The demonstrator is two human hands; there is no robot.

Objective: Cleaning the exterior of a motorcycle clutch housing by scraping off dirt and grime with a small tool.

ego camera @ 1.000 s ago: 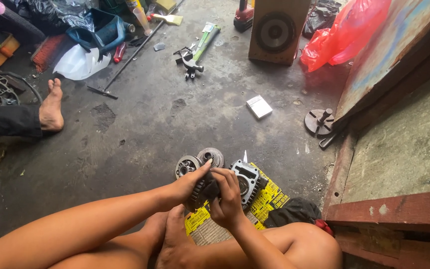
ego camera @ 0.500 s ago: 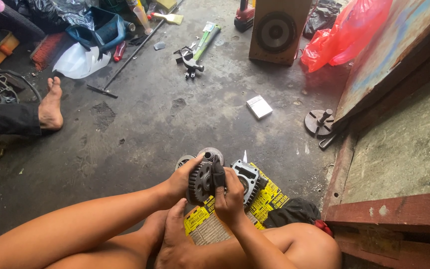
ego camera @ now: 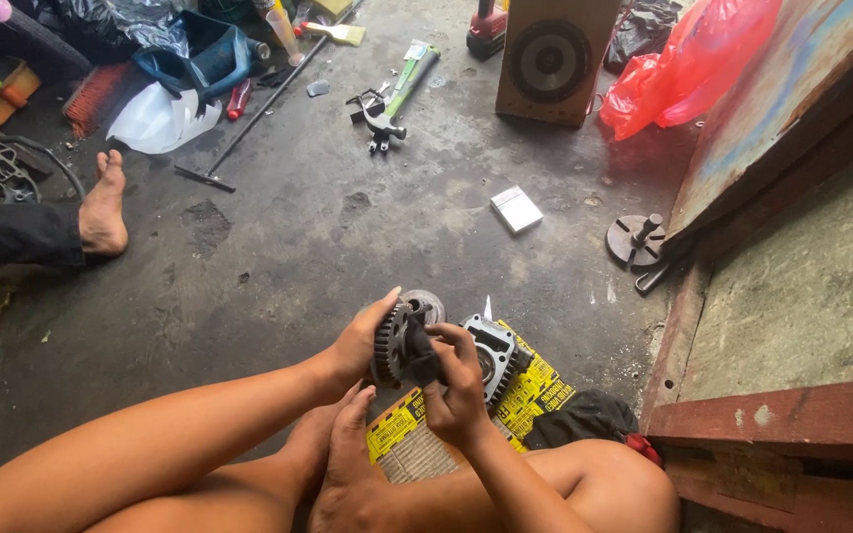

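Both grips closed on toothed gear (ego camera: 394,342), left hand (ego camera: 357,345) behind, right hand (ego camera: 456,380) in front

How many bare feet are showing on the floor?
3: another person's foot at the far left by the dark trouser leg, and the worker's own two feet, pressed together under the gear. Others may be hidden.

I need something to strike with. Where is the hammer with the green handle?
The hammer lies on the concrete floor at the top centre of the head view, just left of the wooden speaker box.
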